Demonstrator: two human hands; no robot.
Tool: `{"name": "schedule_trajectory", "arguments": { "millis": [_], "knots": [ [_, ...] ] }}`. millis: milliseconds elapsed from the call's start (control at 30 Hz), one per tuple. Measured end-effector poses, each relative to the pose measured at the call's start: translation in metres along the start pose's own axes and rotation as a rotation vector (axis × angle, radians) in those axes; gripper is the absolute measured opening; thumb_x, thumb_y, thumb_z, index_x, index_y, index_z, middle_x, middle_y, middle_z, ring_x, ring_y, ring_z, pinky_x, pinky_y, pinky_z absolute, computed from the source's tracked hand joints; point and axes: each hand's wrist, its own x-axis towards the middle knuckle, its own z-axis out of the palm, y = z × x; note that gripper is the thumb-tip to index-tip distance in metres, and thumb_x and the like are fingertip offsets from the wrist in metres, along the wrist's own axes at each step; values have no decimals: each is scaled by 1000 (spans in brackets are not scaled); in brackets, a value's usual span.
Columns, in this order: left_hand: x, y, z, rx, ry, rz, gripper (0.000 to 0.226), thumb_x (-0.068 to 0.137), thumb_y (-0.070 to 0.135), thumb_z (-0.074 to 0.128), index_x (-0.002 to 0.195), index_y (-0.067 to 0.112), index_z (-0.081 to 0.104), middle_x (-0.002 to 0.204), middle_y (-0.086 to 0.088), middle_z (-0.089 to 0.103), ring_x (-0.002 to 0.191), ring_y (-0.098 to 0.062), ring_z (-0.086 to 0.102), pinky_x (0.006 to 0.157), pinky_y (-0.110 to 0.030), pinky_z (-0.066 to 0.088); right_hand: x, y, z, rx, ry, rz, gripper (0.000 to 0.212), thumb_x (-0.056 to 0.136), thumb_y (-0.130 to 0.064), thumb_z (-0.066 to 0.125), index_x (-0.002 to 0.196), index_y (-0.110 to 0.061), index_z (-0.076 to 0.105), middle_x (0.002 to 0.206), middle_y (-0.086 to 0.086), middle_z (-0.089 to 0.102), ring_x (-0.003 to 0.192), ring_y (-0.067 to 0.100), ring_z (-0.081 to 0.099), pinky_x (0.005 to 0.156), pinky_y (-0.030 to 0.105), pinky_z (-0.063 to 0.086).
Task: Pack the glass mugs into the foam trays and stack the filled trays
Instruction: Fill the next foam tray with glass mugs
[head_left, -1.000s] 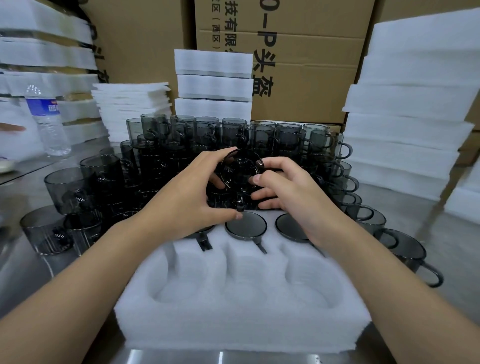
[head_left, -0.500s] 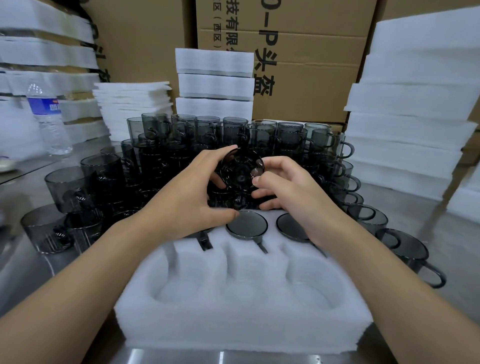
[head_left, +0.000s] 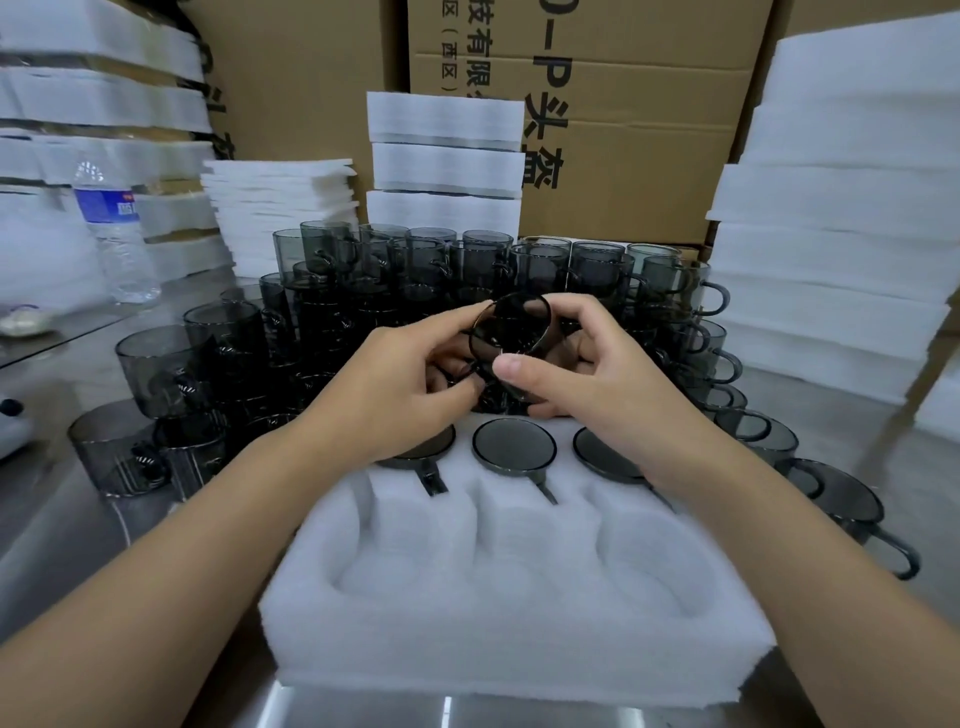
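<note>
A dark smoked-glass mug (head_left: 511, 332) is held on its side above the far edge of a white foam tray (head_left: 509, 623). My left hand (head_left: 395, 389) pinches it from the left and my right hand (head_left: 587, 374) grips it from the right, thumb on its near rim. The tray's far row holds three mugs upside down; the middle one (head_left: 513, 448) and the right one (head_left: 605, 457) show their round bases, the left one is partly under my left hand. The tray's three near pockets (head_left: 514, 561) hold nothing.
Several more dark mugs (head_left: 467, 270) stand stacked behind and beside the tray, some (head_left: 841, 499) along its right side. Foam tray stacks rise at the right (head_left: 841, 218), centre back (head_left: 447, 150) and left. A water bottle (head_left: 117, 234) stands at the left. Cardboard boxes line the back.
The mug between my hands has turned, from showing its patterned base toward me to lying more sideways. Both hands shifted slightly upward with it.
</note>
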Motion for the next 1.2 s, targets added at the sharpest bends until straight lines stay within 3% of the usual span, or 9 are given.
{"name": "schedule_trajectory", "arguments": {
  "millis": [67,200,300,400,600,733,867,933,1200],
  "knots": [
    [2,-1,-1,-20,61,21,63,83,3,66,112,56,49,93,31,67,87,8,65,79,-11,50,-1,-1,1,-24,1,6,61,55,-58,77,109,-43,53,100,13,64,91,24,68,80,44,58],
    [6,3,-13,-116,104,-47,50,87,-13,57,109,32,64,97,16,71,91,6,67,77,-12,52,-4,-7,1,-65,-17,8,50,54,-59,76,99,-50,56,96,-1,66,87,21,67,83,46,56],
    [9,8,-33,-239,65,-82,42,88,-14,55,97,22,74,95,8,75,91,-4,70,76,-16,54,-8,-19,-2,-120,-68,-16,48,54,-60,74,99,-49,62,107,-13,62,85,12,68,84,39,57],
    [7,11,-42,-396,-32,-89,60,86,-21,45,89,28,78,93,2,76,88,-15,73,72,-22,57,-15,-34,-1,-81,-182,-117,45,62,-49,76,104,-51,62,116,-17,60,88,7,69,78,26,55],
    [6,16,-42,-618,-165,-89,38,75,-1,53,81,24,80,86,0,76,79,-12,73,66,-19,56,-27,-45,9,-30,-329,-191,14,70,-27,78,83,-26,74,104,-8,69,106,5,63,87,31,55],
    [4,12,-48,-702,-360,-134,45,75,-5,49,99,22,77,93,-2,76,83,-13,73,69,-20,56,-33,-48,16,-86,-364,-245,2,73,-25,73,73,-24,72,97,-5,67,108,0,58,86,28,53],
    [1,5,-61,-810,-643,-197,63,71,-6,49,131,15,56,127,-14,63,110,-29,64,89,-37,55,-39,-47,27,-69,-428,-238,7,72,-25,77,74,-25,71,99,-9,60,104,8,58,86,29,52],
    [1,1,-67,-774,-715,-208,76,70,-20,40,137,13,48,137,-15,55,123,-31,55,97,-41,50,-41,-44,32,-92,-448,-225,10,70,-26,80,74,-25,70,97,-11,58,101,11,58,87,33,51],
    [2,-9,-72,-537,-726,-325,61,83,-14,54,137,14,43,133,-5,60,123,-21,57,91,-25,50,-41,-40,33,-139,-410,-210,22,63,-35,84,74,-21,70,91,-4,58,79,13,62,76,38,53]
  ]
}}
